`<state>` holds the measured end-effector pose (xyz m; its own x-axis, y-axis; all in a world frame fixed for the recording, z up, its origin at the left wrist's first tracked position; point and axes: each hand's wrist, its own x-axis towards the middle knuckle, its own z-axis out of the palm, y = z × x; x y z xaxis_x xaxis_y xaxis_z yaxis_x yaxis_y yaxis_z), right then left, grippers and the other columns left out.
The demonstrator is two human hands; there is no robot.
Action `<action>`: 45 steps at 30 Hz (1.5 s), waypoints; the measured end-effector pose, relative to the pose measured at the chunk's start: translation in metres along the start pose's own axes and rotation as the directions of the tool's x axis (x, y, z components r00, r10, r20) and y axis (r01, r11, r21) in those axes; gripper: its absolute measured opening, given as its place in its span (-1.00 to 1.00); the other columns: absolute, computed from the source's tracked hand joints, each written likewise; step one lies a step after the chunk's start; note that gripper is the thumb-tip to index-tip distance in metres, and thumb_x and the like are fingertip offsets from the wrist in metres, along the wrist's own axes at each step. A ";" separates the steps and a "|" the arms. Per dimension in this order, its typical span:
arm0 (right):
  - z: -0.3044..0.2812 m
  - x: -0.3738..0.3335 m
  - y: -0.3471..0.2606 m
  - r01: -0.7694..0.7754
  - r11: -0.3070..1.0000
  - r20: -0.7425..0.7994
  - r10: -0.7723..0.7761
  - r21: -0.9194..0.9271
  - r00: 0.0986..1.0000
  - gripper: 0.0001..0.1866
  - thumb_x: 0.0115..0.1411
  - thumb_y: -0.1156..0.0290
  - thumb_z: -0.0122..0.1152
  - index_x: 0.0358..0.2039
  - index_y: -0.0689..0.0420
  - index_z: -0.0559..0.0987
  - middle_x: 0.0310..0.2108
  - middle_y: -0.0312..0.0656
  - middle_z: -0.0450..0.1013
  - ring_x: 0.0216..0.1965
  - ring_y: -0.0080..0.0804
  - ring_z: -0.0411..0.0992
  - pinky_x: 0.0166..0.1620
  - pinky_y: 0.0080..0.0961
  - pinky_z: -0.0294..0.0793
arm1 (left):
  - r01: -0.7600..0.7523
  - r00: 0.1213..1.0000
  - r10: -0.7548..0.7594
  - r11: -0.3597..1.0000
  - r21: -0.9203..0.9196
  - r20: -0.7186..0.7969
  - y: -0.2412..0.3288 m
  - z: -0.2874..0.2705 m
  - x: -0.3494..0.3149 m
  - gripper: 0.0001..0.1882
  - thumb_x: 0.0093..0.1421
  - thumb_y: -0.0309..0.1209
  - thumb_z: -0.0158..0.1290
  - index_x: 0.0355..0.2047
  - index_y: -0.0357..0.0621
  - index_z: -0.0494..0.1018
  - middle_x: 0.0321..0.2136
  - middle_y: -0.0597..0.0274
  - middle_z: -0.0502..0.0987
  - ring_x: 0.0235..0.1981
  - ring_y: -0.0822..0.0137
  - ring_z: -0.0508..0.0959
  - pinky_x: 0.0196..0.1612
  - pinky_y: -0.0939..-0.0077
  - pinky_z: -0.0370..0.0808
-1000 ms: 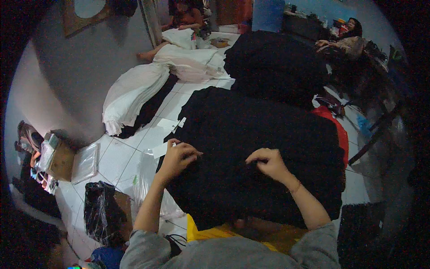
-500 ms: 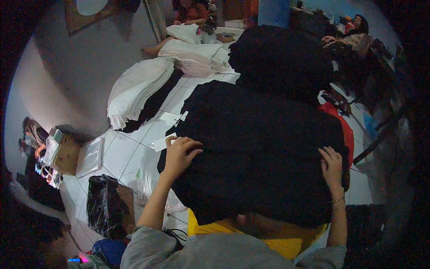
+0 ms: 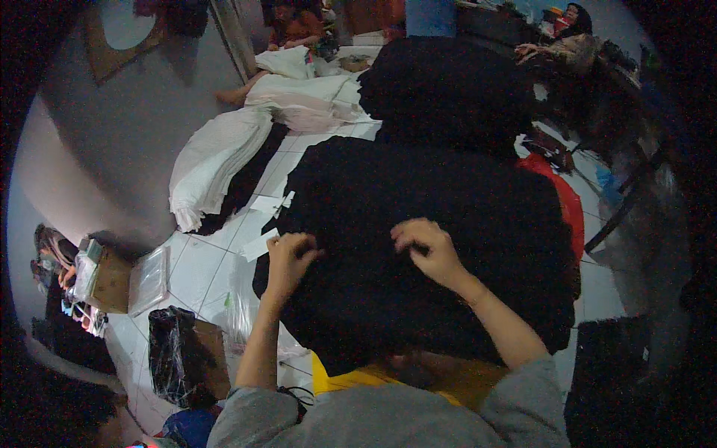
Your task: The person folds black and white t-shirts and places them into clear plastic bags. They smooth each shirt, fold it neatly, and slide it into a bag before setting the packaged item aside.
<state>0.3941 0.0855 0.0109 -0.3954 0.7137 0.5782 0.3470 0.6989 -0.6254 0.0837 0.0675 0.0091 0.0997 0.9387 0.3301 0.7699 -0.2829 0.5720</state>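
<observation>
A big black cloth (image 3: 448,224) lies spread over the person's lap and out across the tiled floor (image 3: 202,269), dark, soft and rumpled. The left hand (image 3: 290,257) pinches its near left edge; the right hand (image 3: 424,250) curls its fingers into the fabric near the middle.

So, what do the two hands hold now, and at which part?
Both hands, left and right, pinch the black fabric on its upper surface; the exact part cannot be told.
</observation>
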 end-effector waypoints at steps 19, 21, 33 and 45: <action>-0.016 -0.037 -0.010 0.049 0.985 0.306 0.005 -0.167 0.952 -0.73 -0.09 0.65 0.26 -0.38 -0.01 0.64 -0.06 -0.33 0.52 0.05 -0.39 0.41 0.07 -0.37 0.26 | -0.192 0.978 0.188 0.980 0.042 0.096 0.021 -0.023 -0.010 -0.70 -0.01 -0.37 0.22 -0.21 0.19 0.59 -0.15 0.37 0.52 -0.02 0.28 0.42 0.13 0.21 0.11; -0.013 -0.038 -0.009 0.024 0.986 0.299 0.027 -0.164 0.954 -0.73 -0.10 0.66 0.26 -0.38 0.00 0.64 -0.06 -0.33 0.52 0.05 -0.38 0.41 0.08 -0.37 0.25 | -0.316 0.947 0.321 0.939 0.137 -0.020 0.026 -0.005 -0.003 -0.76 -0.03 -0.30 0.25 -0.28 0.14 0.61 -0.21 0.34 0.52 -0.07 0.28 0.43 0.10 0.23 0.14; -0.014 -0.042 -0.012 0.022 0.984 0.293 0.032 -0.179 0.956 -0.75 -0.09 0.65 0.24 -0.37 0.04 0.61 -0.05 -0.31 0.51 0.08 -0.36 0.39 0.08 -0.36 0.24 | 0.674 0.541 -0.288 0.710 0.203 -0.790 -0.153 -0.182 -0.163 -0.75 0.21 -0.36 -0.05 -0.25 -0.32 0.47 -0.32 -0.08 0.55 -0.23 0.04 0.51 -0.10 0.34 0.40; -0.014 -0.044 -0.008 0.002 0.980 0.311 0.062 -0.201 0.948 -0.74 -0.06 0.63 0.26 -0.33 0.01 0.58 0.00 -0.34 0.48 0.11 -0.36 0.37 0.11 -0.32 0.26 | -0.165 0.977 0.165 0.986 0.012 -0.133 0.025 0.021 -0.046 -0.80 -0.03 -0.33 0.26 -0.37 -0.09 0.62 -0.34 0.23 0.60 -0.29 0.19 0.56 -0.24 0.34 0.43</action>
<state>0.4204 0.0492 -0.0028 -0.6183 0.7054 0.3465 0.5098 0.6956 -0.5062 0.1112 0.0214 -0.0075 0.1405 0.8442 0.5172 0.7507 -0.4315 0.5003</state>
